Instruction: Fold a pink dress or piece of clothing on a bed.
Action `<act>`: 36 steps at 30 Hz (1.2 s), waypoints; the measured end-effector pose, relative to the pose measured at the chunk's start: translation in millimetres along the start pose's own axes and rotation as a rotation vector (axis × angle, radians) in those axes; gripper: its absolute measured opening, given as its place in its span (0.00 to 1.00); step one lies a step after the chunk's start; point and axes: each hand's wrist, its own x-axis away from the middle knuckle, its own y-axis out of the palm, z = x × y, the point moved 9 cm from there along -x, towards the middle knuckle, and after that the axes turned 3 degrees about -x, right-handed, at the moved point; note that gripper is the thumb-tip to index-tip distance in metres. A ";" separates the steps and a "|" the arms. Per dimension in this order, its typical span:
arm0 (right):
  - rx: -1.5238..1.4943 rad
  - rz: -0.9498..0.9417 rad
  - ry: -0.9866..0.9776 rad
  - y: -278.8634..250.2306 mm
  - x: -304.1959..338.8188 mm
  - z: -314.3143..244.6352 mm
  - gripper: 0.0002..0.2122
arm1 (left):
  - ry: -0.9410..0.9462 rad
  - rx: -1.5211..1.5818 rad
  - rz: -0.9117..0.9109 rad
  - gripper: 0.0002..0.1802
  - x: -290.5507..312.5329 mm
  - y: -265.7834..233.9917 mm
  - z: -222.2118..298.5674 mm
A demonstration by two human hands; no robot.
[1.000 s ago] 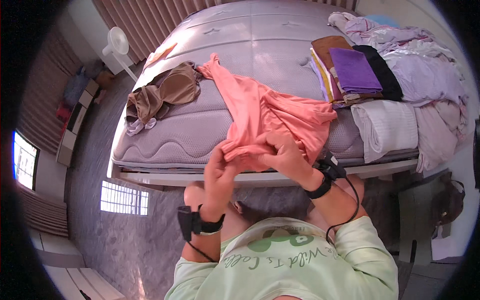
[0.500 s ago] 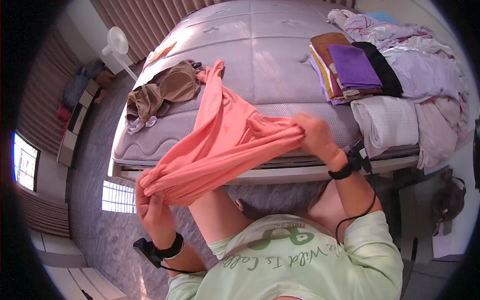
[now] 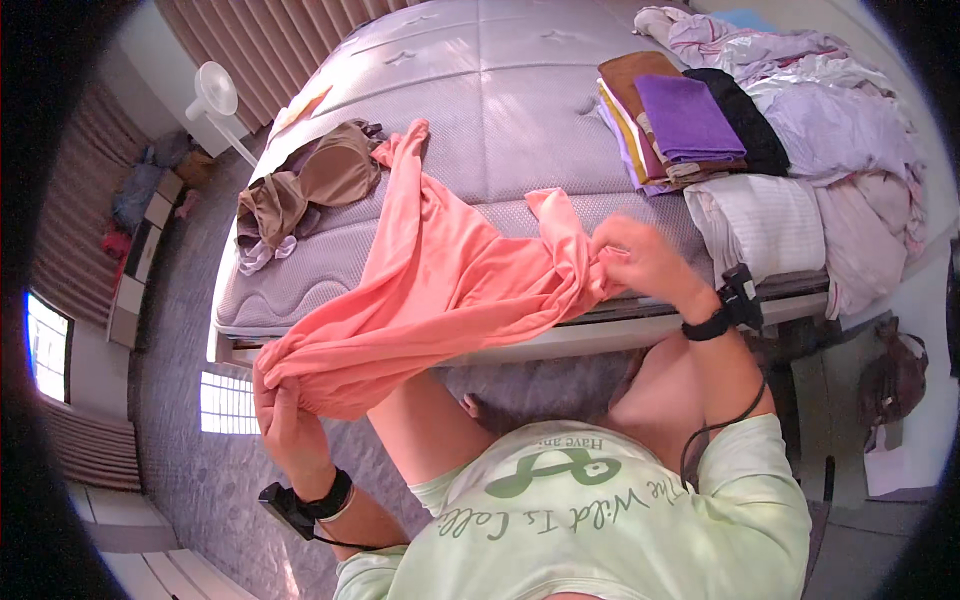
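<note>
While the left hand (image 3: pixel 287 408) grips the coral garment (image 3: pixel 440 275), the right hand (image 3: pixel 648 262), extended farther forward, pinches its opposite side.

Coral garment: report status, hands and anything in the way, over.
Left hand gripping coral garment at near left end. Right hand pinching its right side. Far end on mattress. Brown bra close by, blocking neither hand.
</note>
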 end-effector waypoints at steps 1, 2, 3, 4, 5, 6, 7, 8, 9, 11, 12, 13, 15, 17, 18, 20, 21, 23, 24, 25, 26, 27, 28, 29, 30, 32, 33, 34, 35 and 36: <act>-0.052 -0.112 0.009 19.0 2.7 0.2 0.08 | -0.003 0.001 -0.003 0.23 -0.9 -2.0 -1.9; -0.049 -0.110 0.011 27.8 4.4 3.0 0.08 | 0.002 0.037 -0.005 0.23 -2.3 -4.2 -2.7; 0.031 -0.033 -0.077 31.5 4.8 -0.4 0.09 | 0.007 0.070 -0.005 0.23 -3.0 -5.2 -1.9; 0.111 0.044 -0.166 32.4 5.2 -6.2 0.11 | 0.008 0.069 -0.007 0.23 -2.9 -4.5 -0.9; 0.109 0.044 -0.166 36.1 1.9 -6.9 0.11 | 0.004 0.060 0.005 0.23 -1.8 -5.3 -0.1; 0.172 -0.007 -0.232 44.3 -1.8 -12.5 0.12 | 0.000 0.051 0.018 0.23 -0.7 -6.0 0.9; 0.235 -0.059 -0.298 51.5 -3.8 -16.5 0.13 | 0.000 0.049 0.018 0.23 0.4 -5.3 2.2; 0.234 -0.058 -0.298 52.5 -6.6 -13.5 0.13 | -0.003 0.037 0.041 0.23 1.1 -6.4 3.5; 0.235 -0.092 -0.282 56.8 -9.4 -7.6 0.13 | -0.007 0.025 0.065 0.23 1.8 -7.9 4.9; 0.239 -0.122 -0.266 56.1 -15.0 -1.4 0.12 | -0.004 0.002 0.060 0.23 3.4 -8.2 7.5; 0.183 -0.017 -0.286 40.9 -17.3 -2.9 0.10 | -0.004 -0.019 0.055 0.23 2.9 -7.9 8.0; 0.128 0.089 -0.304 24.4 -17.6 -3.6 0.08 | -0.001 -0.017 0.051 0.23 1.1 -7.2 8.9; -0.062 0.218 -0.162 -5.3 -15.5 11.4 0.07 | 0.051 -0.072 -0.012 0.23 2.8 -3.9 18.5; -0.239 0.352 -0.011 -38.4 -7.7 32.0 0.07 | 0.036 -0.067 0.013 0.23 5.3 -8.7 20.5; -0.326 0.426 0.029 -55.2 -2.7 41.2 0.07 | 0.022 -0.062 0.038 0.23 5.9 -12.1 19.6; -0.411 0.504 0.071 -75.2 1.9 40.4 0.08 | 0.020 -0.046 -0.002 0.23 7.6 -13.8 18.7; -0.282 0.603 0.045 -93.0 4.5 25.0 0.09 | 0.020 -0.037 -0.030 0.23 8.9 -12.5 19.6; -0.151 0.701 0.017 -109.1 4.7 7.1 0.11 | 0.039 -0.029 -0.033 0.23 8.1 -10.5 21.8; -0.025 0.703 -0.023 -110.7 -0.5 -3.6 0.11 | 0.009 -0.027 -0.025 0.23 7.1 -11.9 18.7; 0.099 0.702 -0.064 -111.4 -6.1 -11.1 0.10 | -0.021 -0.027 -0.016 0.22 6.5 -14.0 15.9; 0.222 0.652 -0.095 -107.4 -14.3 -1.3 0.08 | -0.016 -0.018 -0.028 0.22 2.8 -12.0 13.7; 0.225 0.659 -0.095 -101.0 -16.8 12.2 0.08 | -0.026 -0.032 -0.017 0.21 0.4 -14.3 11.5; 0.278 0.566 -0.050 -85.8 -23.1 28.9 0.09 | -0.038 -0.042 -0.008 0.20 -2.0 -16.9 7.2; 0.323 0.470 -0.007 -71.2 -28.0 41.7 0.10 | -0.036 -0.042 -0.010 0.20 -2.8 -20.3 6.2; 0.323 0.470 -0.008 -65.4 -25.5 47.3 0.10 | -0.063 -0.048 0.022 0.20 -3.1 -27.9 1.6; 0.171 0.255 0.074 -41.5 -19.4 66.0 0.11 | -0.094 -0.052 0.051 0.20 -2.1 -36.0 -3.3; 0.173 0.254 0.079 -41.2 -13.8 68.5 0.11 | -0.122 -0.062 0.075 0.20 -0.6 -39.7 -6.7; 0.141 0.227 0.080 -39.5 -8.6 71.2 0.10 | -0.150 -0.072 0.097 0.20 0.6 -43.3 -10.6; 0.110 0.202 0.083 -38.0 -3.0 72.6 0.09 | -0.156 -0.069 0.091 0.20 0.6 -46.5 -14.3; 0.134 0.198 0.115 -40.4 2.8 73.7 0.08 | -0.139 -0.055 0.073 0.20 -0.3 -50.0 -16.8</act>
